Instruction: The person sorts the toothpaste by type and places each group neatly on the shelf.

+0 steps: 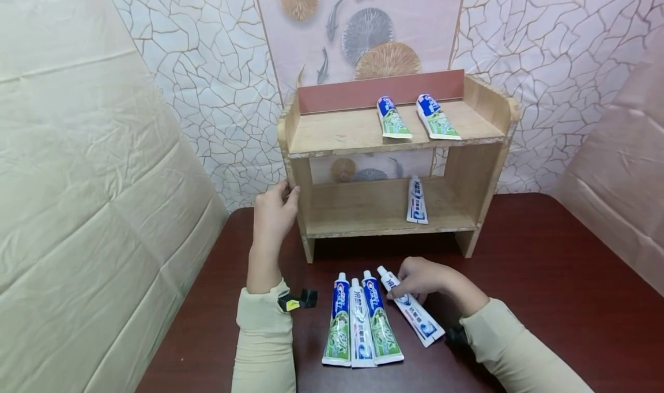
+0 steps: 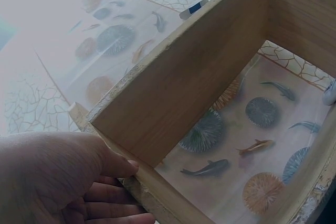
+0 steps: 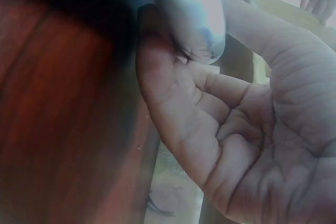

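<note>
My right hand [image 1: 422, 278] pinches a white toothpaste tube [image 1: 415, 315] between thumb and fingers; the tube slants with its cap toward the shelf. In the right wrist view the tube [image 3: 197, 19] shows between thumb and curled fingers. To its left three toothpaste tubes lie side by side on the table: a blue-green tube [image 1: 339, 324], a white tube [image 1: 361, 329] and another blue-green tube [image 1: 383, 324], caps toward the shelf. My left hand [image 1: 276, 211] holds the left side panel of the wooden shelf [image 1: 389, 231], thumb on its front edge [image 2: 131, 167], fingers along the outside.
On the shelf's top board lie two blue-green toothpaste tubes, a left one [image 1: 392, 119] and a right one [image 1: 437, 117]. One white tube [image 1: 417, 201] lies on the lower board. The shelf stands on a dark red table [image 1: 544, 278], before a patterned backdrop [image 1: 197, 64].
</note>
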`<state>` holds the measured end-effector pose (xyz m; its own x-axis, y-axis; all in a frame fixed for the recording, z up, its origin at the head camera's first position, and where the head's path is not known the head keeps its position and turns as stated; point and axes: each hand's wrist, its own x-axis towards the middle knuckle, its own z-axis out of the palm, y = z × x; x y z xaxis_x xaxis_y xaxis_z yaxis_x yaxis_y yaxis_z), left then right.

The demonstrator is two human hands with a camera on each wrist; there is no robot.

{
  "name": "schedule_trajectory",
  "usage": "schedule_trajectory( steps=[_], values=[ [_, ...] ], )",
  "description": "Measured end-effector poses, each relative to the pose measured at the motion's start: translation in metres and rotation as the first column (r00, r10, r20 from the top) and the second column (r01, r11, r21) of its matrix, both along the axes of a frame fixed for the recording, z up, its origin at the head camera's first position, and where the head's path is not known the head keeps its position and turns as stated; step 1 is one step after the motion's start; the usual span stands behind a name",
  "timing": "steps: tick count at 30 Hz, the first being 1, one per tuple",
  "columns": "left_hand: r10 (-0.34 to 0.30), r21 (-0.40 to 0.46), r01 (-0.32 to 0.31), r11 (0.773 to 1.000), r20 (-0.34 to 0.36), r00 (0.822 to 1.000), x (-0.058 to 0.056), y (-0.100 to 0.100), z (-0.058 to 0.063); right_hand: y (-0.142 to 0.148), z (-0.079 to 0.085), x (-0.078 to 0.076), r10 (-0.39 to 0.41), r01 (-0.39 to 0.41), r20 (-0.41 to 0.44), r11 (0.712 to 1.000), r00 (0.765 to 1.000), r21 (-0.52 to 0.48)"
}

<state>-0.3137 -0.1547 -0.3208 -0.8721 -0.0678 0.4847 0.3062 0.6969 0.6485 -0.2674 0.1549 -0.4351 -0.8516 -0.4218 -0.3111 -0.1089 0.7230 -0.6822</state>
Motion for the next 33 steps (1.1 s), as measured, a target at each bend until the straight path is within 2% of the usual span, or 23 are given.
schedule_trajectory(
  steps=[5,16,33],
  values=[
    [0.003,-0.005,-0.003,1.000,-0.005,1.000,0.000,0.000,-0.001,0.005,0.005,-0.002,-0.009,0.010,0.027,0.999,1.000,-0.052],
    [0.009,-0.004,-0.009,1.000,0.006,1.000,0.000,0.000,-0.001,0.014,0.013,-0.007,0.021,-0.024,-0.031,0.994,0.999,-0.103],
    [0.004,0.000,-0.004,1.000,-0.030,1.000,0.000,0.000,-0.001,0.016,0.018,-0.009,0.000,-0.010,-0.065,0.988,0.998,-0.156]
  ],
)
